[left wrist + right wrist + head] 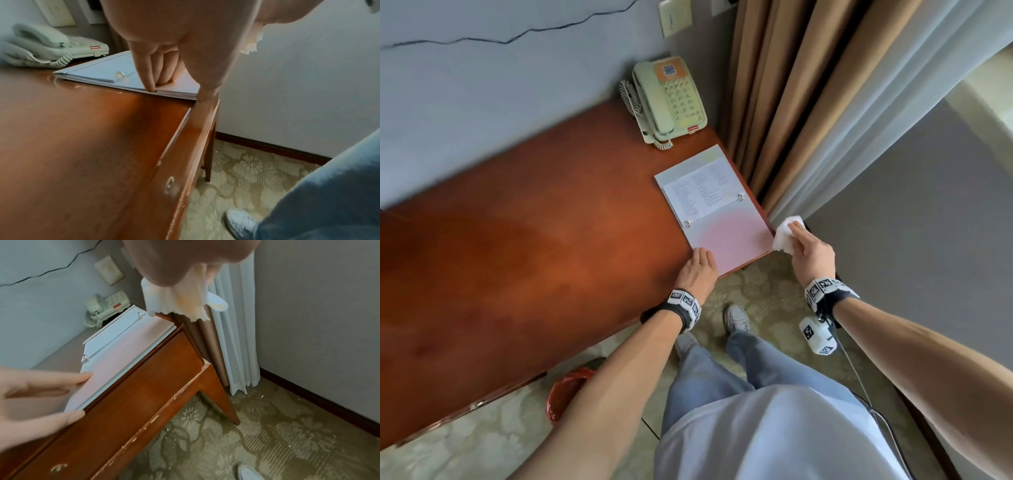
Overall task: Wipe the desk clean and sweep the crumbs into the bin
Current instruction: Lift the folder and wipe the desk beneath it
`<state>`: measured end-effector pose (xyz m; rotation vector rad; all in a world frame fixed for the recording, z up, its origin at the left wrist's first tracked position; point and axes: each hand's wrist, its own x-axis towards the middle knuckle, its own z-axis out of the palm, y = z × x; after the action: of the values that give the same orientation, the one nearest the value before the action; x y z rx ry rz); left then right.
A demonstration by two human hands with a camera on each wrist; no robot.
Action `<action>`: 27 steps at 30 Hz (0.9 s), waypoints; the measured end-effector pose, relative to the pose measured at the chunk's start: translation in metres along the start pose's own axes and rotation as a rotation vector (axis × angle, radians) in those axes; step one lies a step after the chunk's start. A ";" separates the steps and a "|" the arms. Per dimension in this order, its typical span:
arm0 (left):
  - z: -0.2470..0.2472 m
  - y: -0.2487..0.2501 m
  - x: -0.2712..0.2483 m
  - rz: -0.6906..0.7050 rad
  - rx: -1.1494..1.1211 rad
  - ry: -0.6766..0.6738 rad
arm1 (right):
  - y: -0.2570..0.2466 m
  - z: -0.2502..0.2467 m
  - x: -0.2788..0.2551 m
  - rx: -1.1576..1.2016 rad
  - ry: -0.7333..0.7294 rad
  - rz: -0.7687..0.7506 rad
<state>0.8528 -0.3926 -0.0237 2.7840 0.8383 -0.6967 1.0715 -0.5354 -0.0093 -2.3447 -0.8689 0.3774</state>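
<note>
The brown wooden desk carries an open ring binder at its right end. My left hand rests with straight fingers on the binder's near left corner, thumb against the desk's front edge. My right hand grips a crumpled white tissue, held just past the desk's right edge beside the binder. The right wrist view shows the tissue hanging from the hand, stained yellowish. A red bin stands on the floor under the desk's front, partly hidden by my left forearm.
A pale green telephone sits at the desk's back right corner. Tan and white curtains hang just right of the desk. Small white specks lie on the patterned carpet. The desk's front has a drawer with a round pull.
</note>
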 end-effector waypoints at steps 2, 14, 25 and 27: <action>-0.005 -0.005 -0.001 0.047 0.014 -0.002 | -0.002 0.003 0.003 0.038 0.030 0.053; -0.127 -0.084 -0.025 0.104 -0.158 0.324 | -0.005 0.056 0.019 -0.028 -0.250 -0.073; -0.144 -0.119 -0.015 0.155 -0.237 0.518 | -0.091 0.139 -0.041 -0.239 -0.531 -0.364; -0.147 -0.122 -0.016 0.162 -0.244 0.537 | -0.129 0.169 -0.061 -0.277 -0.653 -0.500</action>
<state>0.8312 -0.2591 0.1120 2.7921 0.6991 0.1844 0.8863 -0.4241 -0.0570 -2.1407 -1.8647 0.8696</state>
